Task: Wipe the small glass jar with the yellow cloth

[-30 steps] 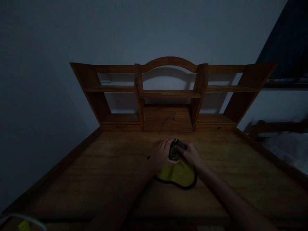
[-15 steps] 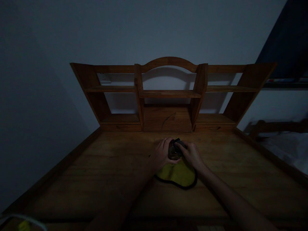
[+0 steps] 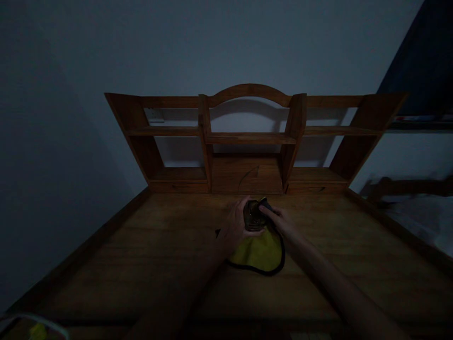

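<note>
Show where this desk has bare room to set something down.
The desk is bare from the left hand to its left rail and from the right hand to its right rail. Hutch shelves look bare. Crowded at centre: both hands grip a small dark object over the yellow cloth.

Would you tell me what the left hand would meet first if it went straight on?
Likely the small dark object that the left hand grips; beyond it, the shelf unit's middle panel, though depth is unclear.
</note>
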{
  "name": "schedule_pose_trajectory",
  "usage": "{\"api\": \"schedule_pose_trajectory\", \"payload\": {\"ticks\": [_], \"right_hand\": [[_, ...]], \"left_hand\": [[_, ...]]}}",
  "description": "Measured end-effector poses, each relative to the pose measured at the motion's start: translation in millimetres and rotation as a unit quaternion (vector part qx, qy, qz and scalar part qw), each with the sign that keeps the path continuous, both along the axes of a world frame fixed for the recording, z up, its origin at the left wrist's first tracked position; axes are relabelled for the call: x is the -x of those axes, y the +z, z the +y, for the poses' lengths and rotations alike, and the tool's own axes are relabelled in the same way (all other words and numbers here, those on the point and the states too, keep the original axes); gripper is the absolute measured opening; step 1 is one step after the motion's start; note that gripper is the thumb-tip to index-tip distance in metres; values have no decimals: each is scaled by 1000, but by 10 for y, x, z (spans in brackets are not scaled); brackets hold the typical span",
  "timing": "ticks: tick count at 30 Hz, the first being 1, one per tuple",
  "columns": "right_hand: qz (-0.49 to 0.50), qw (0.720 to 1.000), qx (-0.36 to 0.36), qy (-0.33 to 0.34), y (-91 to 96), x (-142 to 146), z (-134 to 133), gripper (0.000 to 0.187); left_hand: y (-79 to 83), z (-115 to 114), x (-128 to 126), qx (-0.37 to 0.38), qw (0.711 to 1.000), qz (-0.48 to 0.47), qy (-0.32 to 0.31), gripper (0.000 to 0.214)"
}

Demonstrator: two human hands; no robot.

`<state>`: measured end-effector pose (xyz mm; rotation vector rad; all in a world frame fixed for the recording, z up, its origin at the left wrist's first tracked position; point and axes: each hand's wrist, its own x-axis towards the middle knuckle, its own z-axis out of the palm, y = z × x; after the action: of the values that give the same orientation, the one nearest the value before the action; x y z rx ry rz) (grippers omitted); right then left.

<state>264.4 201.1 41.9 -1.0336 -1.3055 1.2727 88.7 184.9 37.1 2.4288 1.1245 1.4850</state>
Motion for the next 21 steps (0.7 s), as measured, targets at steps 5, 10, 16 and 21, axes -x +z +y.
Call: {"api": "schedule_pose_trajectory", "payload": {"ticks": [5, 10, 16, 21], "right_hand": [[-3, 999, -42, 7, -89, 36, 64, 31], [-26, 993, -116, 6, -134, 41, 44, 40], [-101, 983, -152, 2, -30, 32, -40, 30], [-170, 968, -183, -26, 18, 20, -72, 27]], "left_hand": [[-5, -7, -3, -22, 998, 54, -1, 94], [13, -9, 0, -50, 993, 105, -5, 88], [18, -22, -5, -63, 990, 128, -2, 85], [15, -11, -8, -73, 989, 132, 1, 86]]}}
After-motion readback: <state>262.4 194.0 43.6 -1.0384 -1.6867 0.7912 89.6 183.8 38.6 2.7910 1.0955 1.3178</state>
